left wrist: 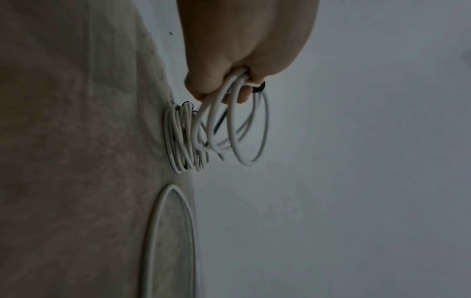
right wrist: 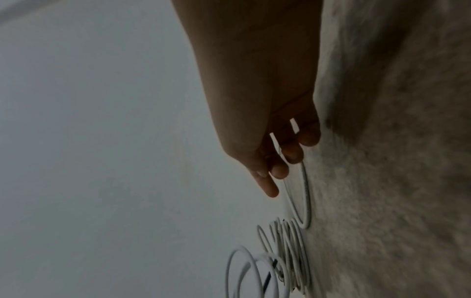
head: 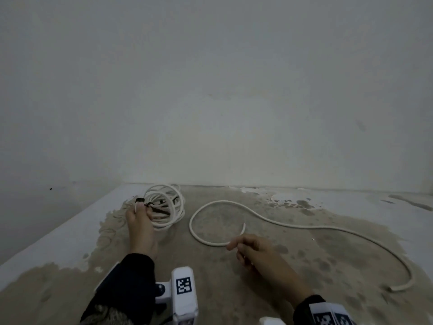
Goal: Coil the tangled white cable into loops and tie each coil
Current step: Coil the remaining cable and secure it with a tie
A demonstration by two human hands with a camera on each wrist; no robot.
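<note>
Since the left hand (head: pixel 140 221) already has its fingers curled round a bunch of white loops (left wrist: pixel 229 125) near the far left corner of the floor (head: pixel 234 289), that coil looks like the one in progress, with a black tie (head: pixel 154 205) poking out right by the fingertips. From the left wrist view there seem to be two bundles: the loops hanging from the hand, and a second stack of loops (left wrist: pixel 183 139) resting on the floor just behind them, which also shows a bit of black on it. The loose white cable (head: pixel 281 223) snakes from a loop in the middle of the floor out toward the right edge. The right hand (head: pixel 253 252) is over the near end of that loop; the right wrist view shows its fingers bent with a bit of cable running between them, so I'd call it a light pinch, though it's dim and I wouldn't swear to how firm. Handling-wise this stuff looks light and springy, stiff enough to hold a round shape, so loops will probably want to pop open if you let go. I'd grip the bundle where all the strands cross and feed the free length through the other hand rather than yanking it.
</note>
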